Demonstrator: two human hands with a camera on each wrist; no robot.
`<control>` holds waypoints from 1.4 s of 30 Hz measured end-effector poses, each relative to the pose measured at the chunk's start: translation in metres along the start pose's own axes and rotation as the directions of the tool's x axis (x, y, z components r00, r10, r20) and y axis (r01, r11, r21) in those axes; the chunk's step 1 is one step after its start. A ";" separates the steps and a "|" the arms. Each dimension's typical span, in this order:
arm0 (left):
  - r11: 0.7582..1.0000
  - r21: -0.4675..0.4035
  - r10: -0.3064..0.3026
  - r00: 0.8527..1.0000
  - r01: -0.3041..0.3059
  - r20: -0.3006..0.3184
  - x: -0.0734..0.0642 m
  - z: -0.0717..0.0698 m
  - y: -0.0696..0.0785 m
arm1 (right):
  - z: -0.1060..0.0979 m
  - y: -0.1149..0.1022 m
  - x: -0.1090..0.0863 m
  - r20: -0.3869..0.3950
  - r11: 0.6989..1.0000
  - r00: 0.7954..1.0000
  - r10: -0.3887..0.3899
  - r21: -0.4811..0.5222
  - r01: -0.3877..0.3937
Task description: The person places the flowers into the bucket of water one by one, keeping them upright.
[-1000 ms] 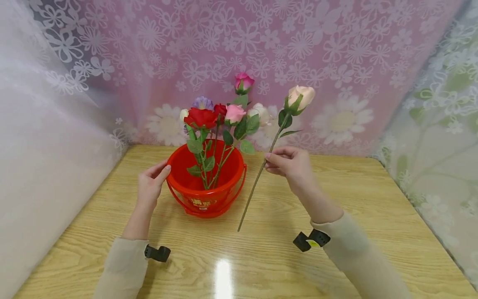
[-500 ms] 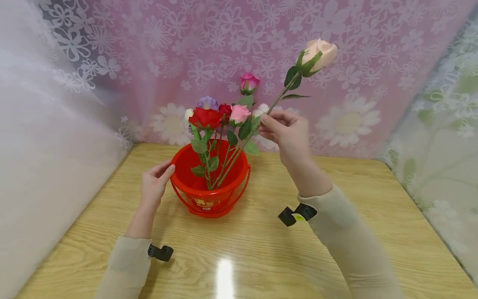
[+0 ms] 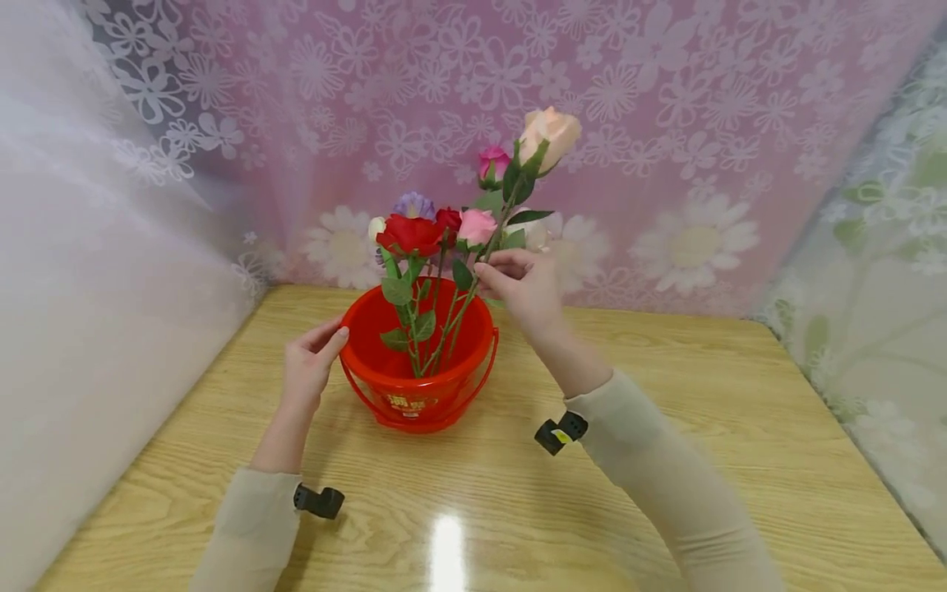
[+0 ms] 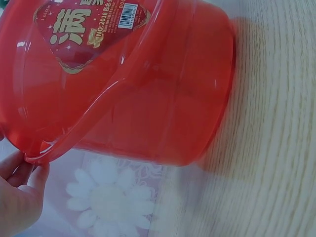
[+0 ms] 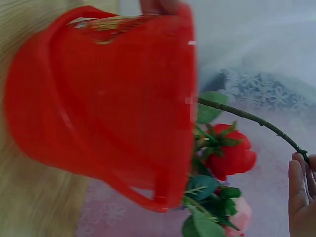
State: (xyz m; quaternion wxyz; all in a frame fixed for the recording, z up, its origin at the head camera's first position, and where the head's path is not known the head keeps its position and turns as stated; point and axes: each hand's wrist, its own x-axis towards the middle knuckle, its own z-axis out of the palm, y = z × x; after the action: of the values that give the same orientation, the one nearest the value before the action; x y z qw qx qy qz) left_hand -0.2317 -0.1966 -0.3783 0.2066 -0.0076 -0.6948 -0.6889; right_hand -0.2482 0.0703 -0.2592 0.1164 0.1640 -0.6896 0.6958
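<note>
A red plastic bucket stands on the table with several artificial flowers in it. My left hand pinches its left rim between thumb and fingers; the left wrist view shows those fingertips where the handle joins the rim. In my right hand is a peach rose, pinched by its stem above the bucket's right side. The rose leans to the upper right. Its stem reaches down past the rim and bends in an arc in the right wrist view. The lower end is hidden inside the bucket.
Inside the bucket are a red flower, a pink rose, a magenta rose and a purple flower. Floral curtains hang behind the wooden table and on both sides.
My right hand has lifted the peach rose from beside the bucket, then moved left and lowered its stem into the bucket. My left hand stays on the rim.
</note>
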 end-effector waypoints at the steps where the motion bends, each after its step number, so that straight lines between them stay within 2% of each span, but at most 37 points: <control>1: 1.000 0.004 0.000 1.000 0.000 -0.001 0.000 0.000 0.000 | 0.002 0.005 -0.002 0.012 1.000 1.000 0.013 -0.025 -0.013; 8: 1.000 0.001 0.017 1.000 -0.017 0.000 0.000 0.001 0.000 | 0.009 0.033 -0.010 0.061 0.986 0.994 0.089 -0.144 -0.079; 12: 1.000 0.000 0.016 1.000 -0.016 0.007 0.001 0.002 0.001 | 0.011 0.044 -0.015 0.082 0.967 0.992 0.097 -0.243 -0.075; 21: 1.000 0.001 0.018 1.000 -0.018 0.011 0.002 0.003 0.001 | 0.013 0.051 -0.020 0.105 0.887 0.993 0.062 -0.462 -0.007; 25: 1.000 -0.005 0.019 1.000 -0.019 0.012 0.003 0.004 0.001 | 0.012 0.051 -0.020 0.107 0.874 0.992 0.073 -0.485 -0.011; 30: 1.000 -0.011 0.017 1.000 -0.017 0.013 0.003 0.006 0.001 | 0.007 0.048 -0.023 0.112 0.899 0.991 0.073 -0.439 -0.016; 34: 1.000 0.001 0.016 1.000 -0.016 0.011 0.004 0.006 0.001 | -0.003 0.044 -0.029 0.109 0.907 0.994 0.020 -0.421 0.028; 40: 0.999 0.045 -0.008 1.000 0.008 -0.005 0.005 0.003 0.006 | -0.025 0.039 -0.037 0.116 0.892 0.989 -0.089 -0.433 0.132; 42: 0.998 0.060 -0.002 1.000 0.003 -0.011 0.005 0.002 0.010 | -0.035 0.039 -0.040 0.119 0.881 0.988 -0.102 -0.451 0.145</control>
State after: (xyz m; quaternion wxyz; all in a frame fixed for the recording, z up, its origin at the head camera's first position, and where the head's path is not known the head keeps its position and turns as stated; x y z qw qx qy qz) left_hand -0.2335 -0.1958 -0.3676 0.2096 0.0032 -0.7141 -0.6679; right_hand -0.2287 0.1066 -0.3101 0.1641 0.2073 -0.8269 0.4964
